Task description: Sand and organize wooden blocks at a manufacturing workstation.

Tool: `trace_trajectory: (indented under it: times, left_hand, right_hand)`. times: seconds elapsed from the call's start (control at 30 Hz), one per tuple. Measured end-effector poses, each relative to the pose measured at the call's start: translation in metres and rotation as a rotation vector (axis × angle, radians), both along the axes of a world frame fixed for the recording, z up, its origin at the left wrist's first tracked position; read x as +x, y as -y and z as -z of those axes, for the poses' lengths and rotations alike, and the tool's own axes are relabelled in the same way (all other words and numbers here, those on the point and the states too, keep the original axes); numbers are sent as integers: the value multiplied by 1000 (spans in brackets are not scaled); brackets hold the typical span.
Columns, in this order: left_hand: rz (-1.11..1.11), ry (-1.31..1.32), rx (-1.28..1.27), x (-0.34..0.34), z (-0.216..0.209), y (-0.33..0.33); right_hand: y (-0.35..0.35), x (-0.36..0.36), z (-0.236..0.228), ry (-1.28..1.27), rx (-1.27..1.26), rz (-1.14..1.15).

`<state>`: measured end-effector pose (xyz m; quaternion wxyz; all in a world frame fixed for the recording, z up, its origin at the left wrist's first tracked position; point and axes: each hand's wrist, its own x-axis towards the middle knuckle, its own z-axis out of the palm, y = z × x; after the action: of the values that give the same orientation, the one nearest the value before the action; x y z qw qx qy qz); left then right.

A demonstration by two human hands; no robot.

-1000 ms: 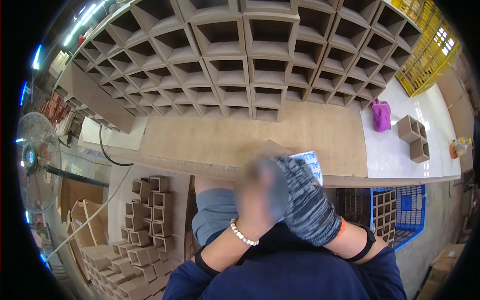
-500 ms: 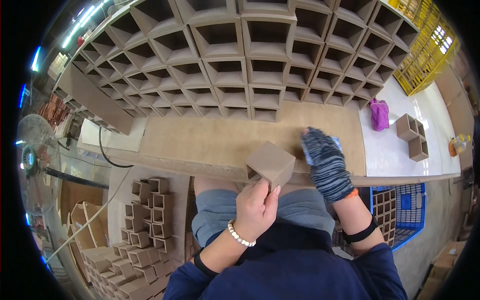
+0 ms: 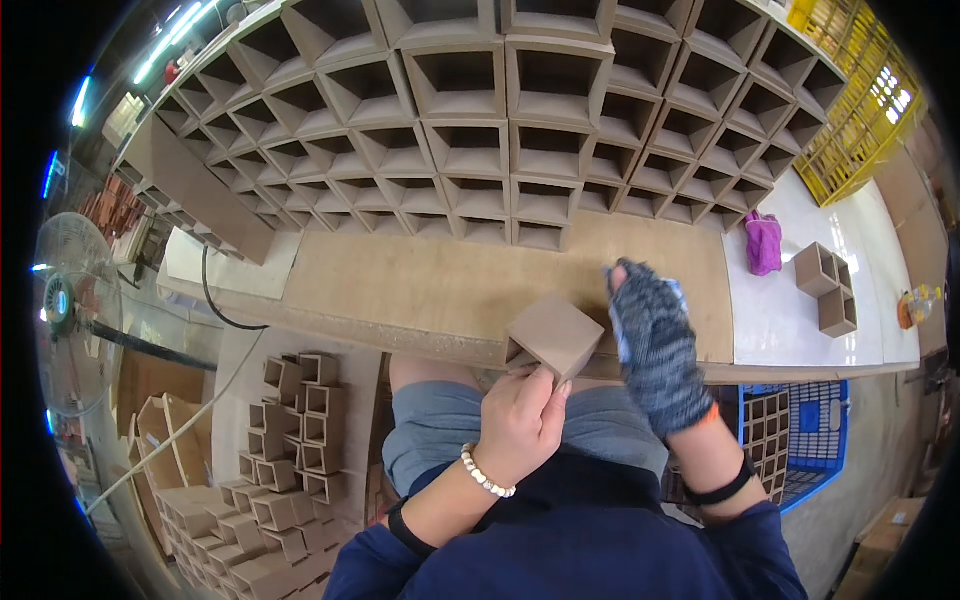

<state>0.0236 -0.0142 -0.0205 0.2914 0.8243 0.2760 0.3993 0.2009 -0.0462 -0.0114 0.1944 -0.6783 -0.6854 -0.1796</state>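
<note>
My bare left hand [image 3: 520, 418] pinches the near corner of an open-ended brown cardboard-like box [image 3: 556, 334]. The box is tilted at the table's front edge, with one open end facing left. Just right of it is my right hand [image 3: 655, 345], in a dark striped knit glove with bare fingertips showing. Its fingers are curled round a flat blue-and-white piece [image 3: 617, 318], mostly hidden by the glove; its kind cannot be made out. A gap separates the right hand from the box.
A wall of stacked brown boxes [image 3: 465, 150] stands across the back of the table [image 3: 400, 300]. To the right are a purple cloth [image 3: 763, 244], joined small boxes [image 3: 828, 285], a bottle [image 3: 917, 305] and a yellow crate [image 3: 850, 110]. Lower down are a blue basket [image 3: 815, 440] and piled boxes [image 3: 260, 515].
The box and my left hand have shifted slightly right. My right hand has turned a little, showing more of its fingertips. The whole view has tilted slightly.
</note>
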Motion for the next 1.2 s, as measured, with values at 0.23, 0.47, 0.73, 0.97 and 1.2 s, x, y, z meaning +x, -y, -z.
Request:
trace_trajectory:
  times: [0.23, 0.47, 0.73, 0.97, 1.2]
  left_hand:
    - [63, 25, -177, -9, 2, -1]
    - [117, 470, -824, -10, 2, -8]
    - [-97, 23, -17, -6, 5, -3]
    - [-52, -35, 124, 4, -1, -2]
    - [-5, -40, 159, 0, 5, 2]
  right_hand:
    - [-15, -12, -11, -335, -277, 59]
    - [2, 28, 4, -245, 37, 67]
    - [4, -41, -36, -361, 49, -278]
    - [-2, -26, -15, -160, -97, -154]
    - [-5, -14, -13, -228, -142, -180]
